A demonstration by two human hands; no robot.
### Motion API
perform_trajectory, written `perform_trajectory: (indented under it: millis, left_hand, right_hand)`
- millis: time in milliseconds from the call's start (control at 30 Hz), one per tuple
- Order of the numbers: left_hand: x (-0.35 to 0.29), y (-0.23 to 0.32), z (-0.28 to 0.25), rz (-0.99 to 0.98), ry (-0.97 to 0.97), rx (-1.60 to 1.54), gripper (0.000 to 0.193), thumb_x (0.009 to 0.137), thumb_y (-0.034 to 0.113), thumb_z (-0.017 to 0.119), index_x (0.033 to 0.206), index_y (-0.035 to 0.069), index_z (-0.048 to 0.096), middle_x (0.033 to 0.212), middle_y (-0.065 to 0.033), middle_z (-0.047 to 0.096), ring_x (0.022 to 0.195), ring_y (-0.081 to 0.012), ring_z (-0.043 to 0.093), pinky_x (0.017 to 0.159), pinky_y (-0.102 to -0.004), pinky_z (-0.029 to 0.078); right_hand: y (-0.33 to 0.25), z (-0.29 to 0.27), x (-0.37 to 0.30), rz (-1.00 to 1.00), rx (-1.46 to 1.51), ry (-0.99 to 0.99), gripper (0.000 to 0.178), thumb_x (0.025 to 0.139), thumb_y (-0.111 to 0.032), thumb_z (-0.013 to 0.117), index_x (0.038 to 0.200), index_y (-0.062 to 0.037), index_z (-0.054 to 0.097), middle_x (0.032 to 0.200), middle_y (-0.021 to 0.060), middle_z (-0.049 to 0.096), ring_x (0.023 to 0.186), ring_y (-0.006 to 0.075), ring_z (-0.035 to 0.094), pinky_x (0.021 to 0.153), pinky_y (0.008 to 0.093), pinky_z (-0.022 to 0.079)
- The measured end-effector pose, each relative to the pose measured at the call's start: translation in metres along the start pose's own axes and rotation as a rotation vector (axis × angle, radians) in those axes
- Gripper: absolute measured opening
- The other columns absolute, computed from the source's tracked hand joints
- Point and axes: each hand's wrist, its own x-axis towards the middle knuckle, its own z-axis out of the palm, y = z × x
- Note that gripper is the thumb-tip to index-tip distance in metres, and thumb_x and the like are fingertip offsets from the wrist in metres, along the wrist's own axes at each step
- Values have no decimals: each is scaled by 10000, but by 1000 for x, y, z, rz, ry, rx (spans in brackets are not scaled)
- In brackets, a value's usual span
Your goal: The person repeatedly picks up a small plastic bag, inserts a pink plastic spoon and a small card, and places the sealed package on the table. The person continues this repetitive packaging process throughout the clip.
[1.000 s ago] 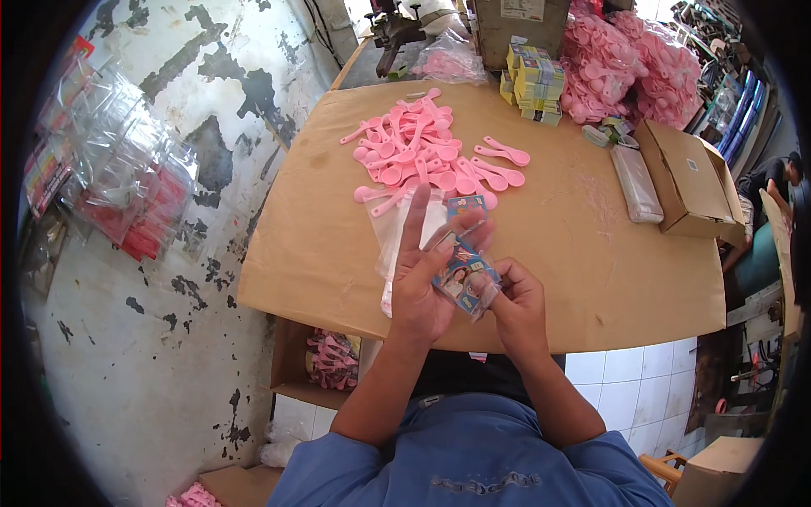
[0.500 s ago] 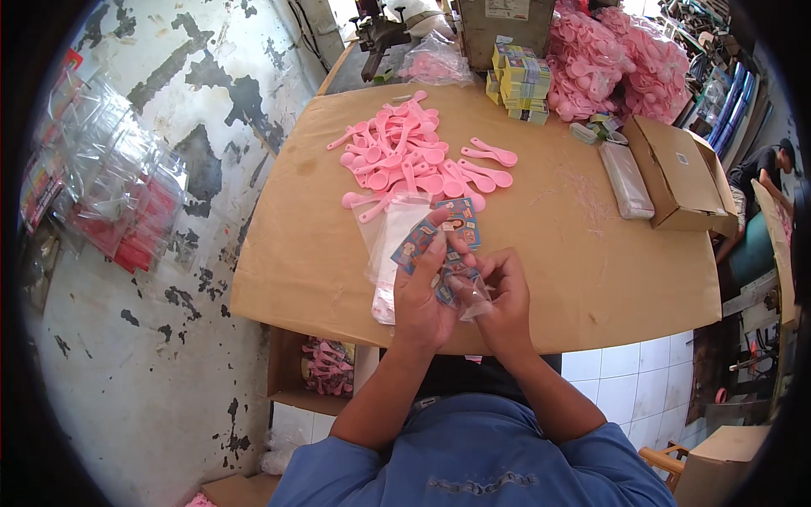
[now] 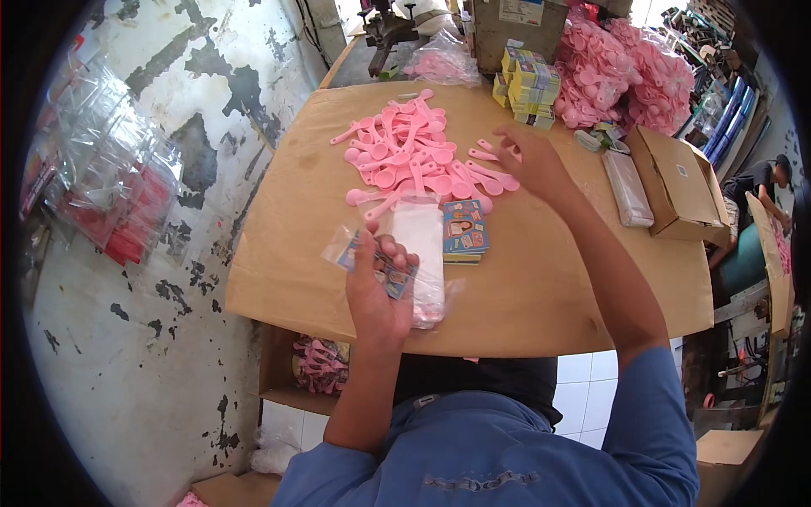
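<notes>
My left hand (image 3: 382,291) is closed around a blue printed card (image 3: 399,281) in a clear plastic bag, held above the near left part of the table. My right hand (image 3: 532,165) reaches out over the right side of a heap of pink measuring spoons (image 3: 397,144). Its fingers are bent and apart, close to a few spoons (image 3: 492,182), with no spoon visibly gripped. Between my hands lies a stack of clear plastic bags (image 3: 419,262). Just right of the bags sits a small stack of blue printed cards (image 3: 464,228).
The brown-covered table (image 3: 574,287) also bears bundled yellow cards (image 3: 532,84), bulging bags of pink spoons (image 3: 596,72), a packet of clear bags (image 3: 627,188) and a cardboard box (image 3: 676,186). A peeling wall (image 3: 169,253) stands at left. Another person (image 3: 756,186) works at far right.
My hands have parted. The left moved left, keeping the bagged card; the right let go of it and went forward and right to the spoons. The card stack now shows fully.
</notes>
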Motion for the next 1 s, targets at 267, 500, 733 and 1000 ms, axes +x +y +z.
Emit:
perform_trajectory:
  millis: [267, 500, 733, 1000]
  left_hand:
    - [-13, 13, -9, 24, 28, 106, 280, 1058, 295, 589, 1234, 79, 568, 855, -11, 571, 756, -113, 556, 785, -311, 504]
    - [11, 7, -10, 107, 3, 74, 353, 1046, 314, 611, 1275, 54, 542, 863, -27, 601, 777, -138, 588, 824, -360, 532]
    - [22, 15, -6, 348, 115, -68, 386, 1037, 328, 621, 1302, 67, 518, 990, -59, 659, 900, -189, 652, 994, -429, 537]
    - [24, -7, 10, 290, -36, 48, 428, 1046, 383, 587, 1319, 61, 516, 998, -65, 652, 938, -195, 653, 1044, -453, 518]
  right_hand:
    - [56, 65, 65, -18, -332, -185, 376, 893, -221, 701, 1239, -77, 669, 1083, 193, 725, 1013, 357, 689, 878, 477, 532]
    - [58, 38, 62, -141, -199, -79, 278, 856, -74, 657, 1131, -64, 697, 992, 166, 695, 891, 305, 666, 785, 419, 529]
    - [-55, -32, -66, 179, 544, 164, 131, 950, -139, 687, 979, -15, 657, 777, 11, 612, 670, 55, 556, 590, 249, 442]
    - [-104, -5, -179, 595, 1112, 145, 85, 936, -67, 720, 981, -42, 652, 867, -17, 639, 780, 43, 575, 685, 204, 445]
